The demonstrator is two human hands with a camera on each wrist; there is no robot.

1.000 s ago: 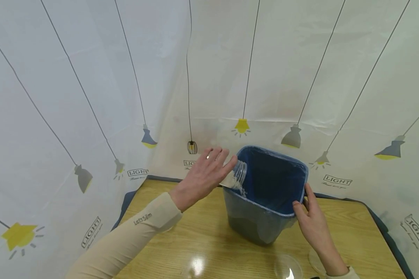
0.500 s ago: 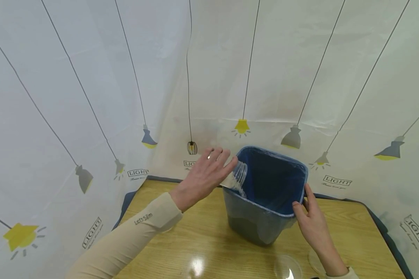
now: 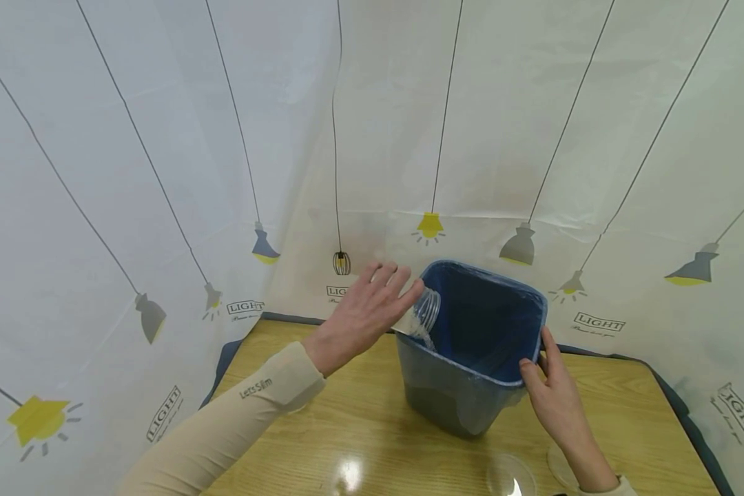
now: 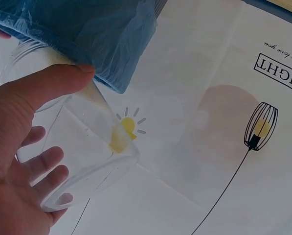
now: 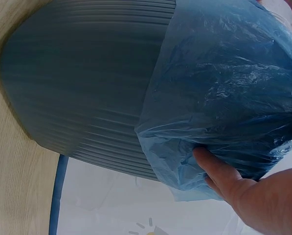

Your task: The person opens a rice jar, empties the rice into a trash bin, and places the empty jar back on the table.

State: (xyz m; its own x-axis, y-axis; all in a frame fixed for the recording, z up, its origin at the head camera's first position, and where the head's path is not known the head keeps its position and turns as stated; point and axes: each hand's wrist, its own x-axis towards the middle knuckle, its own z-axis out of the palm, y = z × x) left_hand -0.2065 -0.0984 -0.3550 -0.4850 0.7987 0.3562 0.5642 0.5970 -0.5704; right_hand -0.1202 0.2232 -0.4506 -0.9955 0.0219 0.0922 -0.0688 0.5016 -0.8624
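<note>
My left hand (image 3: 362, 313) holds a clear screw-neck jar (image 4: 94, 147), tipped with its mouth over the near-left rim of a dark grey bin (image 3: 440, 393). Pale loose grains (image 3: 428, 339) spill from the mouth into the bin. In the left wrist view the thumb lies along the jar's near side, and the other fingers show through the clear wall. A thin blue bag (image 5: 209, 88) lines the bin and folds over its rim. At the bin's right rim, my right hand (image 3: 554, 396) grips the edge, thumb on the bag outside. The bin leans to one side.
Two clear round discs, a nearer one (image 3: 511, 474) and one (image 3: 561, 465) by the right wrist, lie on the wooden table (image 3: 347, 430). Behind rises a white sheet (image 3: 372, 124) with printed lamps. Part of a clear round edge (image 3: 299, 408) shows beside the left sleeve.
Both hands, the jar and the bin keep almost the same place. Grains keep falling from the jar's mouth, and their shape there shifts slightly.
</note>
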